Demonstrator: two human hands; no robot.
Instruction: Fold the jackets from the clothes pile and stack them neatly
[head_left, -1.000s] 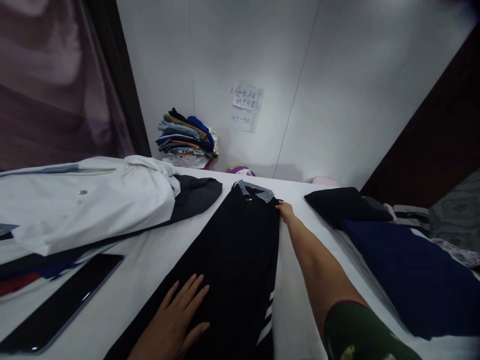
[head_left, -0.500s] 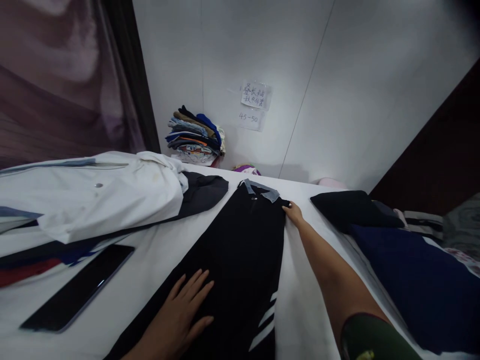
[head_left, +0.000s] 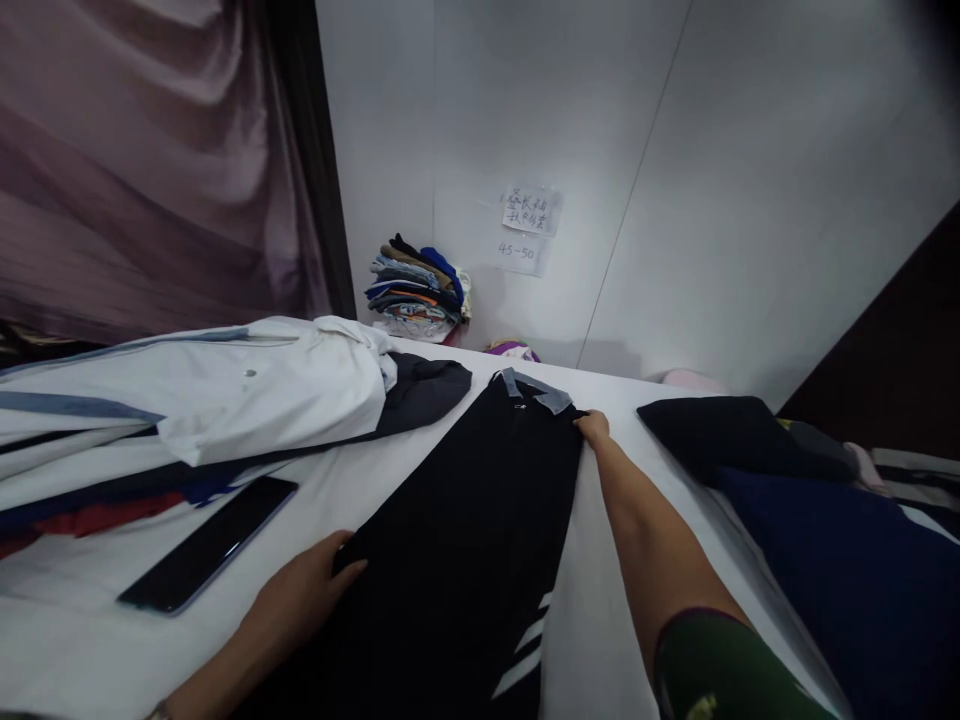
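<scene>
A black garment [head_left: 465,510] with a grey collar [head_left: 536,388], a short front zip and white stripes low on its right side lies lengthwise on the white table [head_left: 420,455]. My right hand [head_left: 594,428] reaches far forward and pinches the garment's edge just right of the collar. At the garment's left edge, nearer to me, my left hand [head_left: 319,580] grips the fabric between thumb and fingers. The lower end of the garment runs out of view at the bottom.
Left of the garment lie a black phone [head_left: 210,545] and a heap of white and dark clothes [head_left: 300,385]. Folded navy and black clothes [head_left: 832,570] lie on the right. A clothes stack [head_left: 416,290] stands against the back wall, below paper signs [head_left: 529,225].
My left hand has moved from lying flat on the garment to its left edge and closed on it. My right hand keeps its hold near the collar. The view has shifted slightly.
</scene>
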